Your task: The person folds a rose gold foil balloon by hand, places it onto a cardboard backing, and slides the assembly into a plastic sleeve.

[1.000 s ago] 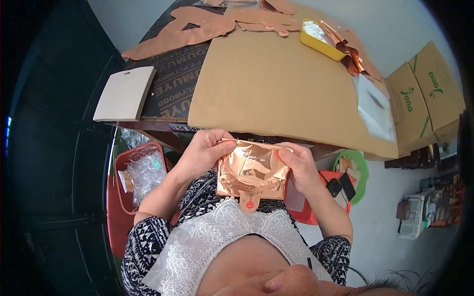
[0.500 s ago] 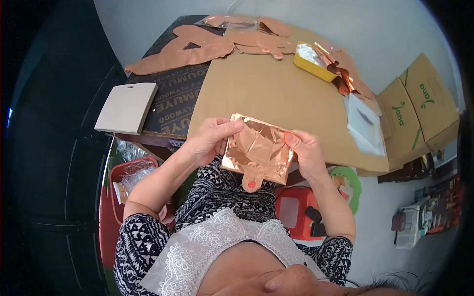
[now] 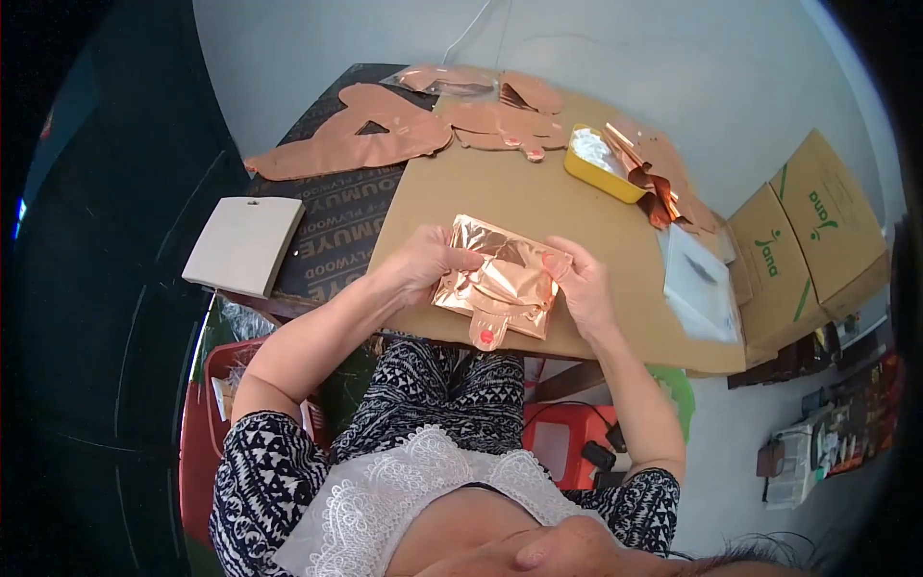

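A shiny copper-coloured foil packet (image 3: 510, 279), roughly square, is held up over the front edge of the table. It has a small rounded tab (image 3: 487, 332) with a red dot hanging from its lower side. My left hand (image 3: 431, 262) grips the packet's left edge, thumb lying across its front. On the opposite edge my right hand (image 3: 579, 279) pinches it near the upper right corner. The fingers behind the packet are hidden. Creases and bright reflections cover the foil's face.
Flat copper-coloured cut pieces (image 3: 370, 135) lie along the table's back. A yellow tub (image 3: 606, 181) with white contents stands back right, beside curled foil strips (image 3: 661, 197). Cardboard boxes (image 3: 803, 240) and a translucent sheet (image 3: 702, 288) are at right. A beige flat box (image 3: 242, 245) sits at left.
Both hands and the packet have shifted slightly up, further over the tabletop in view. My left thumb has slid lower across the packet's front. The camera view has tilted a little.
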{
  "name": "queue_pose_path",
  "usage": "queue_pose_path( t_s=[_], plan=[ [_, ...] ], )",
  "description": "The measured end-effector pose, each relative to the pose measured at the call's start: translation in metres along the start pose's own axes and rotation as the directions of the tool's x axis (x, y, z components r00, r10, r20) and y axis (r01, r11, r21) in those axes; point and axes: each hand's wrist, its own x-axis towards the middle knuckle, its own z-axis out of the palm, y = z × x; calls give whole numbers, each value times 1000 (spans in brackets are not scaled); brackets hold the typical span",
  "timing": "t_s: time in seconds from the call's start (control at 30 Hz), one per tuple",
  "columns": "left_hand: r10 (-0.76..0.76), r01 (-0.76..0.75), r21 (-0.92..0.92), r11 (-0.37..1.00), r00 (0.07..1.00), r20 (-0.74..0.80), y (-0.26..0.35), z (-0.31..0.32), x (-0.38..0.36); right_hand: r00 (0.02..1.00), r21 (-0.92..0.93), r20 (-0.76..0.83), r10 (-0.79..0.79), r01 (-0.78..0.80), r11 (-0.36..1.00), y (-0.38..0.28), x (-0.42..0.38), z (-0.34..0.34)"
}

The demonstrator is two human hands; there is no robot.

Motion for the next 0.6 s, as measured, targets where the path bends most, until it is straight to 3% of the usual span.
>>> queue_pose_path(
  t_s=[0.07,0.1,0.17,0.27,0.37,0.5,0.6],
  plan=[
    [37,-36,19,999,999,-26,9,2,8,982,-222,-122,-147,118,968,17,9,-10],
    [55,-54,27,998,998,-39,13,2,13,950,-456,-82,-302,234,859,13,10,-12],
    [76,-74,23,997,994,-76,18,1,26,831,-803,104,-547,394,446,-5,4,-16],
    [122,-117,52,992,987,-107,23,1,41,746,-786,382,-545,573,232,-11,-5,-2],
    [151,-140,115,983,985,-87,19,-4,53,729,-738,474,-493,635,229,-15,-9,15],
    [210,-197,144,970,974,-81,18,11,46,658,-729,447,-606,660,179,-4,5,19],
    [240,-226,185,957,969,-58,21,17,38,692,-697,337,-639,639,325,-2,13,21]
  ],
)
